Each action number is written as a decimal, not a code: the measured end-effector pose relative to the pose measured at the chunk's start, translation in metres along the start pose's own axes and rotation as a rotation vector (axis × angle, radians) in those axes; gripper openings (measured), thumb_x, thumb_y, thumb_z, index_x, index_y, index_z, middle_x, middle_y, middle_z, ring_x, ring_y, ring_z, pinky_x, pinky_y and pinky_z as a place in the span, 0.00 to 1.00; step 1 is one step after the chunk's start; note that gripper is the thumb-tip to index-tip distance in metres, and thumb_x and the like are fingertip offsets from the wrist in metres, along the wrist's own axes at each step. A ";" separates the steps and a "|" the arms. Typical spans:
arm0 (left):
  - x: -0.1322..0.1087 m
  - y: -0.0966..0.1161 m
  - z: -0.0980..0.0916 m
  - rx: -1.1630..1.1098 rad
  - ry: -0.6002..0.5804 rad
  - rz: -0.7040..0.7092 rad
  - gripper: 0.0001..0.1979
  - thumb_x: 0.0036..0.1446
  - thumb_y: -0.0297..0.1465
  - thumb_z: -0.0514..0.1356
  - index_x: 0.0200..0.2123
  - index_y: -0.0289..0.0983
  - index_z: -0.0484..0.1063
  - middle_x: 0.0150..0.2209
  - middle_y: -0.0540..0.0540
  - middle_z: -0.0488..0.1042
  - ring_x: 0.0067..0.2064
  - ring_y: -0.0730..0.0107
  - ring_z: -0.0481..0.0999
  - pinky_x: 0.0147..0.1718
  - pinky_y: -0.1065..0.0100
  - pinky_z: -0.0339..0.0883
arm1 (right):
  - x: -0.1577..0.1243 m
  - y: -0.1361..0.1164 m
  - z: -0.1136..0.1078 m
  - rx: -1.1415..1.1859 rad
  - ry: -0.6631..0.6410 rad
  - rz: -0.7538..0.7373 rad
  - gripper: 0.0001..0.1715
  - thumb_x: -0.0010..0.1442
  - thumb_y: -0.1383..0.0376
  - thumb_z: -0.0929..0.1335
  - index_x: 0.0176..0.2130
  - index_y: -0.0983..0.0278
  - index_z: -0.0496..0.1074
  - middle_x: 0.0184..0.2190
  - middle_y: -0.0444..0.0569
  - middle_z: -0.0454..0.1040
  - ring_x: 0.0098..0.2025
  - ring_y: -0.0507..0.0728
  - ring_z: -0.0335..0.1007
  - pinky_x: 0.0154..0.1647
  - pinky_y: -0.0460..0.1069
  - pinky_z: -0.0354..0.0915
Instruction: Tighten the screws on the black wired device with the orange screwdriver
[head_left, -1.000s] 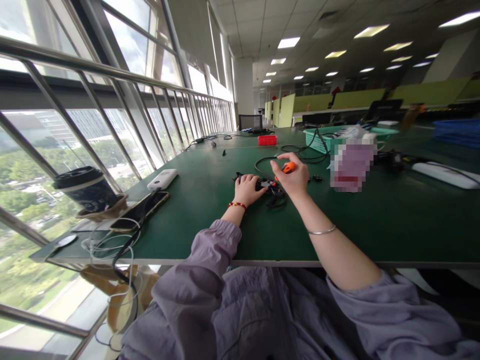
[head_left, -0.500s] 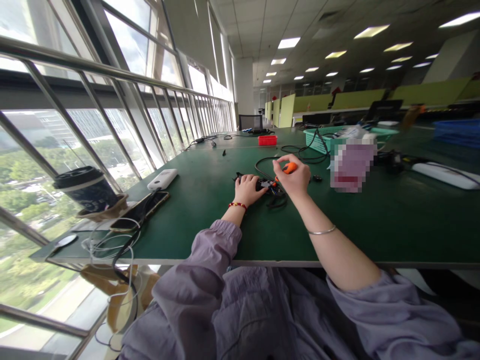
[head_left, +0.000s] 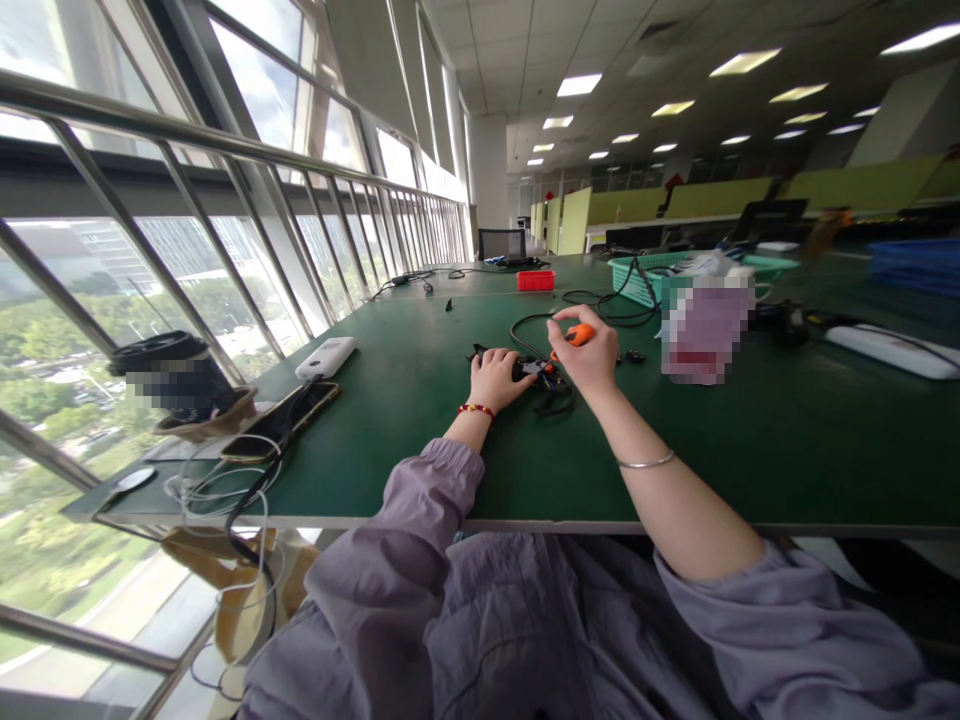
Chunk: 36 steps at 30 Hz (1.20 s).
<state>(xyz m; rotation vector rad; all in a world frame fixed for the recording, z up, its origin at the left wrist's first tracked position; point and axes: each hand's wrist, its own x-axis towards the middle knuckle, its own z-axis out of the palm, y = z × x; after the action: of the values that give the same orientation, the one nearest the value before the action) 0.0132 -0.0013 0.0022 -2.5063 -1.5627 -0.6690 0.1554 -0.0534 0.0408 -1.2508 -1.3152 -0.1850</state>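
Note:
My left hand (head_left: 494, 378) rests on the green table (head_left: 420, 440) with its fingers closed on a small black device (head_left: 525, 369) that has wires at its end. My right hand (head_left: 590, 352) is wrapped round an orange-handled screwdriver (head_left: 577, 334), held upright with its tip down at the device. A black cable (head_left: 551, 402) loops under and behind both hands.
At the left edge stand a dark cup (head_left: 174, 378), a phone (head_left: 283, 420), a white power bank (head_left: 325, 357) and white cables (head_left: 217, 488). Behind are a red box (head_left: 535, 280), a green basket (head_left: 645, 278), a blurred pink object (head_left: 705, 328) and a white device (head_left: 892, 350).
My right hand has turned the screwdriver handle slightly between its fingers. My left hand and the device have stayed put.

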 end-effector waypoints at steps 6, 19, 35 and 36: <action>-0.001 0.001 -0.001 0.003 0.001 0.003 0.23 0.56 0.47 0.55 0.52 0.43 0.65 0.57 0.44 0.66 0.59 0.57 0.59 0.59 0.52 0.49 | 0.002 0.005 0.003 0.108 0.010 -0.131 0.33 0.46 0.59 0.68 0.52 0.63 0.61 0.33 0.46 0.70 0.27 0.53 0.63 0.31 0.49 0.63; 0.000 0.001 -0.001 -0.002 0.005 0.000 0.23 0.56 0.47 0.55 0.52 0.43 0.66 0.56 0.44 0.66 0.59 0.56 0.59 0.59 0.52 0.49 | 0.000 0.002 0.001 0.065 0.013 -0.082 0.20 0.49 0.60 0.66 0.43 0.61 0.68 0.28 0.44 0.71 0.25 0.53 0.64 0.29 0.48 0.61; -0.001 0.002 -0.001 -0.004 0.002 0.000 0.24 0.56 0.47 0.56 0.52 0.42 0.66 0.56 0.44 0.66 0.59 0.56 0.59 0.59 0.51 0.49 | 0.000 0.004 0.003 0.088 0.004 -0.111 0.27 0.48 0.60 0.66 0.49 0.62 0.63 0.32 0.45 0.70 0.26 0.53 0.63 0.31 0.49 0.62; -0.001 0.002 -0.001 -0.003 0.001 0.000 0.23 0.56 0.47 0.56 0.52 0.42 0.66 0.56 0.44 0.66 0.59 0.56 0.59 0.59 0.51 0.49 | 0.000 0.005 0.003 0.092 0.017 -0.127 0.30 0.47 0.59 0.67 0.50 0.62 0.62 0.32 0.45 0.69 0.26 0.52 0.62 0.30 0.49 0.62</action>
<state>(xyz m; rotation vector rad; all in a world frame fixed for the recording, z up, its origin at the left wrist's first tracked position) 0.0139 -0.0036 0.0029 -2.5074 -1.5617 -0.6731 0.1569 -0.0489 0.0377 -1.0871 -1.3738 -0.2220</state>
